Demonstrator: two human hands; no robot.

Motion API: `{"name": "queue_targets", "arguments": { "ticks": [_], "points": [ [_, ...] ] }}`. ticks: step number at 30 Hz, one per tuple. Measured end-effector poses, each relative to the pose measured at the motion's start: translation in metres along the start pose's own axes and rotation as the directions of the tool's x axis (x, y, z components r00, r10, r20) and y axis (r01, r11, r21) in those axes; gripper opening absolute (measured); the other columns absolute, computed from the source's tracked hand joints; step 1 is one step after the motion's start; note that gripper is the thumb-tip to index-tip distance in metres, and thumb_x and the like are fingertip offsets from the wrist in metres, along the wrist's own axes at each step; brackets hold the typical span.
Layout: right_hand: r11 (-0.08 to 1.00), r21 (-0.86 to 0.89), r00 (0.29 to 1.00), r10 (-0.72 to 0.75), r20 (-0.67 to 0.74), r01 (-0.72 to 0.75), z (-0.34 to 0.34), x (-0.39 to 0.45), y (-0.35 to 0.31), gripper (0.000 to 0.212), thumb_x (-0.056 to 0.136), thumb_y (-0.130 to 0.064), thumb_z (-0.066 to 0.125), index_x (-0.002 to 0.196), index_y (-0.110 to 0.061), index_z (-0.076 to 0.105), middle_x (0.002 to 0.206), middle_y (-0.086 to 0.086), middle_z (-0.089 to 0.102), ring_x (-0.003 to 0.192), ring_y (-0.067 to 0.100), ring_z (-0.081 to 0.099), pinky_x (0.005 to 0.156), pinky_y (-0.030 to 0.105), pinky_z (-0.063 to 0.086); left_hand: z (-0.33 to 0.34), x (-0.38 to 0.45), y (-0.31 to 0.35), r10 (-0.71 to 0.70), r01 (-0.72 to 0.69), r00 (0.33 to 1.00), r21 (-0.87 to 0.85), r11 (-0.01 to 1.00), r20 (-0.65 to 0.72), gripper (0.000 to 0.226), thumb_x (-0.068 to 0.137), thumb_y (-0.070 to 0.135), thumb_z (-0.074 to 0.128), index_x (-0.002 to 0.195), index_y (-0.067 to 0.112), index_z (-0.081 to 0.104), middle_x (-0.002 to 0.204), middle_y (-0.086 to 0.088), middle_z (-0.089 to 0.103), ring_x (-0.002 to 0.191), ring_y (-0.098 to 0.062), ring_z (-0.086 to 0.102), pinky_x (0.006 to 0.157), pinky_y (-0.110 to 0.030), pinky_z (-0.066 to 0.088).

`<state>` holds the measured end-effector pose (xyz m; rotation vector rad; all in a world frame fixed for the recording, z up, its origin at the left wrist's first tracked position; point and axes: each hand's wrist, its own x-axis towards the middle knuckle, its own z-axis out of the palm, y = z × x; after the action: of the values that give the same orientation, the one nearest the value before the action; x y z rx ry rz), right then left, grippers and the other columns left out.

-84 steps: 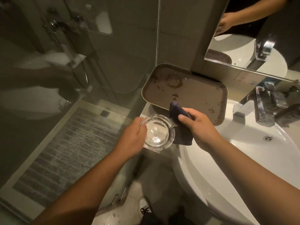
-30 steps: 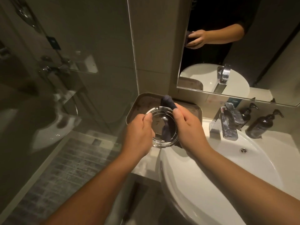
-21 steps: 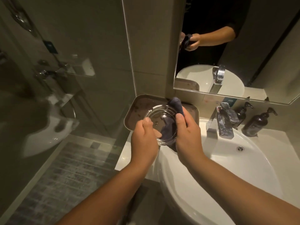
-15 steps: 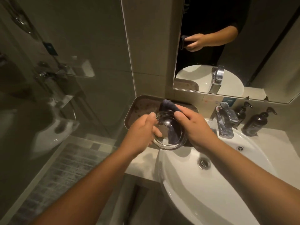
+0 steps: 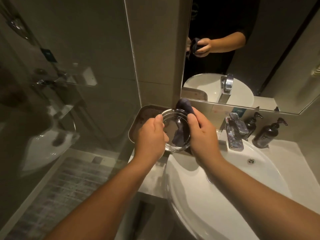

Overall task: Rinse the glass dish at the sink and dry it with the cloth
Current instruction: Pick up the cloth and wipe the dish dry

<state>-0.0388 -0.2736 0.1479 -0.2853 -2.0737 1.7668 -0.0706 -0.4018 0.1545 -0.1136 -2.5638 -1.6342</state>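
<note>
I hold a round clear glass dish (image 5: pixel 174 122) in the air above the left rim of the white sink (image 5: pixel 225 196). My left hand (image 5: pixel 150 137) grips its left edge, thumb on the rim. My right hand (image 5: pixel 202 135) holds a dark blue cloth (image 5: pixel 183 105) against the dish's right side. Part of the cloth lies inside the dish, and a fold sticks up above my thumb. The dish's lower edge is hidden between my hands.
A brown metal tray (image 5: pixel 138 122) lies on the counter behind the dish. The chrome tap (image 5: pixel 233 134) stands at the sink's back, with two dark pump bottles (image 5: pixel 266 134) to its right. A mirror (image 5: pixel 242 49) hangs above. A glass shower screen (image 5: pixel 69 84) is on the left.
The dish has tilted and turned between my hands while the cloth shifted inside it. Both hands have come closer together and a little left of where they were half a second ago.
</note>
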Motion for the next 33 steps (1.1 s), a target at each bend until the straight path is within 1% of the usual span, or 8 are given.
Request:
{"name": "queue_targets", "arguments": {
  "ticks": [3, 6, 9, 12, 16, 21, 25, 33],
  "points": [
    [0.994, 0.102, 0.986, 0.041, -0.163, -0.025, 0.017, -0.013, 0.007, 0.041, 0.096, -0.042, 0.04, 0.135, -0.039, 0.054, 0.126, -0.01, 0.066, 0.121, 0.014, 0.059, 0.103, 0.047, 0.047, 0.016, -0.008, 0.002, -0.097, 0.079, 0.988, -0.136, 0.987, -0.123, 0.042, 0.103, 0.04, 0.029, 0.082, 0.018, 0.058, 0.056, 0.002, 0.063, 0.068, -0.008, 0.062, 0.067, -0.027, 0.043],
    [0.993, 0.116, 0.985, 0.035, -0.169, -0.015, 0.019, -0.014, 0.007, 0.043, 0.096, -0.042, 0.041, 0.137, -0.034, 0.054, 0.129, -0.009, 0.065, 0.123, 0.011, 0.057, 0.105, 0.046, 0.046, 0.027, -0.022, 0.003, -0.261, 0.199, 0.954, -0.344, 0.918, -0.145, 0.039, 0.103, 0.041, 0.027, 0.094, 0.018, 0.058, 0.063, 0.001, 0.065, 0.066, -0.005, 0.062, 0.066, -0.025, 0.043],
    [0.998, 0.058, 0.997, 0.03, -0.072, -0.026, 0.007, -0.004, 0.01, 0.035, 0.099, -0.031, 0.045, 0.13, -0.031, 0.061, 0.12, -0.008, 0.07, 0.114, 0.011, 0.063, 0.1, 0.045, 0.05, 0.025, -0.028, -0.006, -0.247, 0.215, 0.968, -0.356, 0.909, -0.046, 0.037, 0.103, 0.044, 0.026, 0.095, 0.023, 0.055, 0.067, 0.001, 0.07, 0.07, -0.015, 0.065, 0.07, -0.032, 0.05],
    [0.999, 0.001, 0.991, 0.035, 0.132, -0.036, -0.014, 0.012, 0.006, 0.03, 0.1, -0.022, 0.05, 0.121, -0.034, 0.068, 0.109, -0.008, 0.074, 0.104, 0.012, 0.068, 0.095, 0.041, 0.052, 0.008, -0.015, -0.012, -0.139, 0.182, 0.976, -0.268, 0.946, 0.17, 0.032, 0.103, 0.041, 0.031, 0.096, 0.022, 0.056, 0.068, -0.001, 0.072, 0.063, -0.017, 0.062, 0.059, -0.031, 0.049],
    [0.968, -0.244, 0.903, 0.05, 0.427, 0.062, -0.031, 0.034, -0.009, 0.028, 0.093, -0.034, 0.053, 0.113, -0.046, 0.069, 0.106, -0.012, 0.074, 0.103, 0.013, 0.068, 0.098, 0.048, 0.051, -0.012, 0.006, -0.006, -0.069, 0.119, 0.893, -0.085, 0.989, 0.445, 0.04, 0.104, 0.041, 0.03, 0.098, 0.015, 0.06, 0.066, -0.004, 0.071, 0.057, -0.015, 0.059, 0.055, -0.029, 0.046],
    [0.959, -0.268, 0.865, 0.058, 0.498, 0.089, -0.028, 0.047, -0.027, 0.029, 0.099, -0.027, 0.053, 0.122, -0.034, 0.068, 0.11, -0.008, 0.074, 0.106, 0.013, 0.068, 0.1, 0.046, 0.05, -0.01, 0.009, 0.001, 0.011, -0.017, 0.952, 0.018, 1.0, 0.306, 0.043, 0.103, 0.039, 0.032, 0.084, 0.012, 0.06, 0.055, -0.001, 0.067, 0.058, -0.011, 0.058, 0.066, -0.033, 0.046],
    [0.966, -0.244, 0.91, 0.028, 0.413, 0.081, -0.02, 0.044, -0.023, 0.031, 0.097, -0.034, 0.051, 0.124, -0.036, 0.066, 0.109, -0.008, 0.073, 0.103, 0.016, 0.068, 0.096, 0.049, 0.052, -0.004, 0.008, 0.001, 0.024, -0.032, 0.985, 0.049, 0.998, 0.169, 0.044, 0.104, 0.038, 0.03, 0.079, 0.016, 0.058, 0.053, 0.001, 0.065, 0.057, -0.001, 0.055, 0.062, -0.026, 0.038],
    [0.999, 0.043, 0.997, 0.004, -0.082, 0.0, 0.019, 0.003, 0.001, 0.039, 0.098, -0.035, 0.039, 0.131, -0.033, 0.059, 0.12, -0.006, 0.069, 0.113, 0.014, 0.063, 0.098, 0.048, 0.05, 0.023, 0.004, 0.001, -0.238, 0.193, 0.96, -0.274, 0.942, -0.144, 0.043, 0.103, 0.044, 0.029, 0.086, 0.018, 0.059, 0.071, -0.006, 0.07, 0.075, -0.02, 0.065, 0.076, -0.037, 0.05]
  ]
}}
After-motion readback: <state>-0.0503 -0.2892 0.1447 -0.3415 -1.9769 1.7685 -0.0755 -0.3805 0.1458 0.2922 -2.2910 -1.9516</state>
